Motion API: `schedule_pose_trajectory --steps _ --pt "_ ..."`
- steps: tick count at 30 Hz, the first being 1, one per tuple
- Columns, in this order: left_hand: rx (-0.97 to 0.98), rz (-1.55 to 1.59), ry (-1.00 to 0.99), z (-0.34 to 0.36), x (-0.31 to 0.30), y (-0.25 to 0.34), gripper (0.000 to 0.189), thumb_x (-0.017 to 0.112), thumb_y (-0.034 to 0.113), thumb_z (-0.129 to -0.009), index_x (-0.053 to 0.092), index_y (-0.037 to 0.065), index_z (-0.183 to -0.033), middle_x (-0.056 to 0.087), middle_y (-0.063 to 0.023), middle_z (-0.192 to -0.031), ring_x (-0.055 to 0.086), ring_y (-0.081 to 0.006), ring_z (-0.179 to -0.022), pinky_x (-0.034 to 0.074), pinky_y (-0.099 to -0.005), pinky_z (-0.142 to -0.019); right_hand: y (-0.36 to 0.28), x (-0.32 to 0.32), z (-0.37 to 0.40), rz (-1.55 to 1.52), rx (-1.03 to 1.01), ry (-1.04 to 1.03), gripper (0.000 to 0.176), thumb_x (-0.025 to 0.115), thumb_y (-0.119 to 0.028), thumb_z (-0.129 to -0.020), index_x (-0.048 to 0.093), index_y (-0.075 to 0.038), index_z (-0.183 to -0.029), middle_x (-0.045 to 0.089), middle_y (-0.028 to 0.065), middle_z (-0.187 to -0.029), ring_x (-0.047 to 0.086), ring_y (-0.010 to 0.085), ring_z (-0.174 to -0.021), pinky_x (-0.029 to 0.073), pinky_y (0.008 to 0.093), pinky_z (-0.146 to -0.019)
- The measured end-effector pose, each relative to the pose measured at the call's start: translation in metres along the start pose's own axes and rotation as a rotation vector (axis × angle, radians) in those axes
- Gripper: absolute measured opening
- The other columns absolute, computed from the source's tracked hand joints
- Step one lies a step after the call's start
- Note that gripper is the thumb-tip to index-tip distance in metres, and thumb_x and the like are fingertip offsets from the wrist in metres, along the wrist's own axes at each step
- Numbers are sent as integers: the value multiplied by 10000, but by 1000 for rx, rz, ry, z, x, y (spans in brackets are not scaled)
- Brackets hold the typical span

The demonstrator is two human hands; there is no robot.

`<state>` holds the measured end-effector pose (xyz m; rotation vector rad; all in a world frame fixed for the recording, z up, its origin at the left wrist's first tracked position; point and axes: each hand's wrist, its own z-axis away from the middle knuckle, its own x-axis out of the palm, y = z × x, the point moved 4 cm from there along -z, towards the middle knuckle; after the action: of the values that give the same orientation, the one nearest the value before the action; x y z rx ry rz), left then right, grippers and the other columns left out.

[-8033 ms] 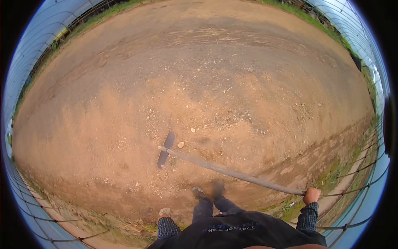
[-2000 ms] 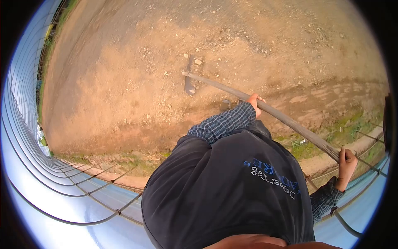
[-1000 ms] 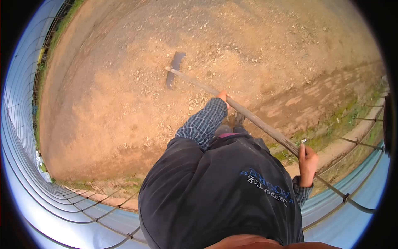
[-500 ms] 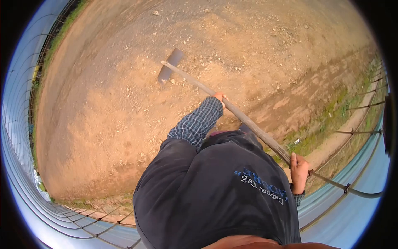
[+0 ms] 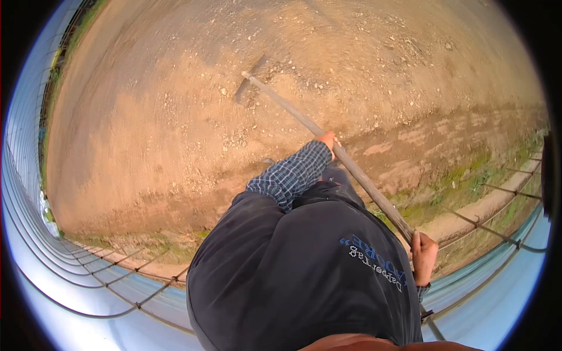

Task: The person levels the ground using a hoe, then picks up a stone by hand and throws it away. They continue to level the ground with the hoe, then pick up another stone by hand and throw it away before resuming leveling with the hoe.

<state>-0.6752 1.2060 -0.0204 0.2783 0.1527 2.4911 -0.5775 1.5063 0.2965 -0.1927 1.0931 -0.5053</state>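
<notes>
A hoe with a long wooden handle (image 5: 374,193) slants across the view, from far ahead to my right side. Its wide, thin metal blade (image 5: 240,92) shows nearly edge-on at the stony dirt; whether it bites into the soil is hard to tell. Partway down the shaft, my left hand (image 5: 329,143) is wrapped round the wood, its arm in a checked sleeve. Close to the handle's near end, beside my dark vest, my right hand (image 5: 424,254) grips the shaft with the thumb lying along it.
Loose stones (image 5: 410,50) are scattered over the bare dirt (image 5: 140,134). On the right runs a grassy, mossy strip (image 5: 462,175) beside a low ridge. Metal frame bars (image 5: 503,234) and blue sheeting (image 5: 35,257) curve round the sides.
The hoe blade has turned from its broad face to nearly edge-on and sits farther up and right in view. Both hands keep their grip and appear slightly lower and right; the view has shifted.
</notes>
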Motion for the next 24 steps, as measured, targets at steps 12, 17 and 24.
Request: schedule_pose_trajectory --steps 12,17,24 --pt "43 457 77 -19 -4 -16 129 469 62 -833 415 43 -717 428 -88 -624 422 -234 -540 434 -388 -543 51 -27 -113 -67 -179 -54 283 534 -159 -859 528 32 -651 444 142 -510 428 187 -438 335 333 -448" --pt "206 385 164 -43 -84 101 95 492 73 -841 428 43 -778 426 -71 -637 435 -218 -535 445 -398 -535 -45 42 -135 -20 -440 -61 306 551 -212 -850 543 4 -633 504 201 -584 506 371 -531 379 414 -486" --pt "251 162 294 -46 -104 128 83 505 94 -854 462 28 -827 465 -80 -667 459 -214 -518 475 -425 -531 -74 91 -126 34 -527 -106 316 560 -274 -847 554 -26 -652 538 184 -602 537 365 -562 408 427 -512"
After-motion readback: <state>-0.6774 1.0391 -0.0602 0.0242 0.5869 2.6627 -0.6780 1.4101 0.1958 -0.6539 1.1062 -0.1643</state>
